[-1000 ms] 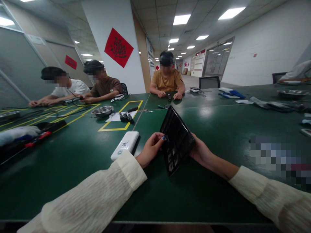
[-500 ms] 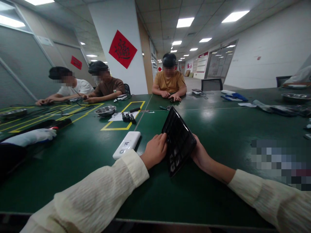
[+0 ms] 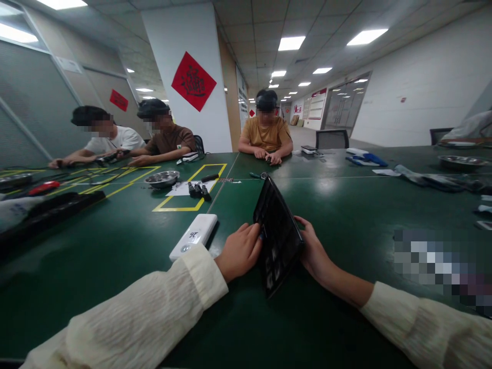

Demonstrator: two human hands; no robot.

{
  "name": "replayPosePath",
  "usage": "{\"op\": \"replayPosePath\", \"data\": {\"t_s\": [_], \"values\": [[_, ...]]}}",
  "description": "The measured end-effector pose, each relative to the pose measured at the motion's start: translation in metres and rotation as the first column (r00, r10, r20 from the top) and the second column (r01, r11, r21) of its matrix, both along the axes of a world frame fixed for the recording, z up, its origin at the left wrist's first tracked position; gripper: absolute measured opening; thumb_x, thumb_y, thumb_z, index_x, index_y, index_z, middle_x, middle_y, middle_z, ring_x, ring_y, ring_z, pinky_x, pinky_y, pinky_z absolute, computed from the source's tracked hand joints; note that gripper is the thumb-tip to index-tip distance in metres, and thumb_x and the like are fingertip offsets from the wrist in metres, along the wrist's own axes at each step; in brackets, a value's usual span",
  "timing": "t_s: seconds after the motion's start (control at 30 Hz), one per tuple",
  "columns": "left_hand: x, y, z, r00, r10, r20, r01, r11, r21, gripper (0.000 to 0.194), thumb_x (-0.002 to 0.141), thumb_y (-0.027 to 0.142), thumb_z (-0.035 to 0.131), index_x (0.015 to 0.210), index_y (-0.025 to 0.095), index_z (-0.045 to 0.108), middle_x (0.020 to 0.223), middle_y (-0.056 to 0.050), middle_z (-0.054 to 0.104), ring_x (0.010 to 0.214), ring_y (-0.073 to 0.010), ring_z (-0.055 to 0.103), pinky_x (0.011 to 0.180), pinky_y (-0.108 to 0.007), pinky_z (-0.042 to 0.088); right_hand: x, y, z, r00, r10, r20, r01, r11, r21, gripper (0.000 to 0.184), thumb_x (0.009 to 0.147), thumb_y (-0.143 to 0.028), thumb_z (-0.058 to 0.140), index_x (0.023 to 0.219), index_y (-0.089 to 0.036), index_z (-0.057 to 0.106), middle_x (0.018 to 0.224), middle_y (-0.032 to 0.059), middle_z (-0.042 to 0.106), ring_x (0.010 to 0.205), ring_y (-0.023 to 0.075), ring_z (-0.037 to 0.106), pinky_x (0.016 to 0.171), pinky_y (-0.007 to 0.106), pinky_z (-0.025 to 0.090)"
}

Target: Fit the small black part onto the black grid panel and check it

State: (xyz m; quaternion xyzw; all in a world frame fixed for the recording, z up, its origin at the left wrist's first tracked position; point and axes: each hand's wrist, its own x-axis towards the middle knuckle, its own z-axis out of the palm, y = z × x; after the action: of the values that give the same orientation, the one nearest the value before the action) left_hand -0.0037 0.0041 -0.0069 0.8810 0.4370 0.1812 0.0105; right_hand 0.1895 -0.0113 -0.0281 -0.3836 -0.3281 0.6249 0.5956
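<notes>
Black panel (image 3: 279, 241) sits slightly lower in view than half a second ago; right hand (image 3: 317, 251) now shows more finger along its edge. Background shifted too, so some of this is likely head movement. Reading: handling continues, both hands engaged, nothing released.

Largest to smallest. Green surface (image 3: 330, 323): smooth, dull sheen, thin pale seams. Cream sleeves (image 3: 134, 312): crinkled, soft weave, flat cuffs. Panel between the hands, near side of the surface, upright but tilted; thin, dark, glossy rim, gridded face with paler blocks low down. Whether its bottom corner touches the surface cannot be told.

Right hand part-curled, gripping the panel's right side, thumb hidden. Left hand (image 3: 240, 250) loosely bent, fingertips at the left face; whether they pinch anything is hidden.

White block (image 3: 195, 236), rounded corners, hard shell, marked 26, just beside the left cuff. Beyond: shiny metal bowl (image 3: 162, 179), shallow, round; then stubby black cylinders (image 3: 198, 191), clustered.
</notes>
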Motion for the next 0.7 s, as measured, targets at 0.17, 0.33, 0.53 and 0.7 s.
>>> {"op": "replayPosePath", "data": {"t_s": [0.17,0.33,0.53,0.7], "values": [[0.0004,0.0021,-0.0025,0.998,0.026,0.057,-0.022,0.998,-0.066,0.026,0.093,0.030,0.025,0.088,0.020,0.049,0.080,-0.006,0.055,0.078,-0.0208,0.051,0.074,-0.032,0.040,0.0010,-0.0011,0.0024,0.999,0.021,0.030,-0.021,1.000,-0.012,0.060,0.066,-0.038,0.065,0.117,-0.027,0.036,0.068,-0.0048,0.060,0.050,0.0144,0.053,0.046,0.026,0.037],[0.0004,0.0050,-0.0059,0.955,0.097,0.280,-0.029,0.972,-0.235,0.025,0.093,0.032,0.029,0.086,0.021,0.050,0.079,-0.005,0.059,0.073,-0.0194,0.055,0.068,-0.029,0.040,-0.0002,-0.0036,0.0046,0.998,0.021,0.055,-0.021,1.000,-0.007,0.057,0.068,-0.034,0.063,0.117,-0.028,0.035,0.064,-0.0061,0.058,0.048,0.0132,0.051,0.045,0.024,0.035],[-0.0006,0.0033,-0.0027,0.933,0.053,0.356,0.050,0.961,-0.274,0.025,0.093,0.036,0.032,0.087,0.022,0.051,0.083,-0.005,0.063,0.078,-0.0202,0.060,0.070,-0.028,0.040,-0.0005,-0.0019,-0.0010,0.995,0.044,0.084,-0.045,0.999,0.016,0.057,0.070,-0.037,0.063,0.117,-0.029,0.034,0.066,-0.0065,0.058,0.047,0.0126,0.051,0.043,0.023,0.035],[0.0002,0.0010,-0.0011,0.941,0.106,0.321,-0.005,0.954,-0.299,0.024,0.093,0.034,0.030,0.081,0.022,0.047,0.071,-0.002,0.059,0.066,-0.0184,0.058,0.062,-0.026,0.036,0.0005,0.0004,-0.0049,0.989,0.066,0.133,-0.069,0.997,0.016,0.056,0.072,-0.041,0.061,0.119,-0.029,0.031,0.061,-0.0076,0.055,0.042,0.0122,0.049,0.039,0.021,0.032]]}}
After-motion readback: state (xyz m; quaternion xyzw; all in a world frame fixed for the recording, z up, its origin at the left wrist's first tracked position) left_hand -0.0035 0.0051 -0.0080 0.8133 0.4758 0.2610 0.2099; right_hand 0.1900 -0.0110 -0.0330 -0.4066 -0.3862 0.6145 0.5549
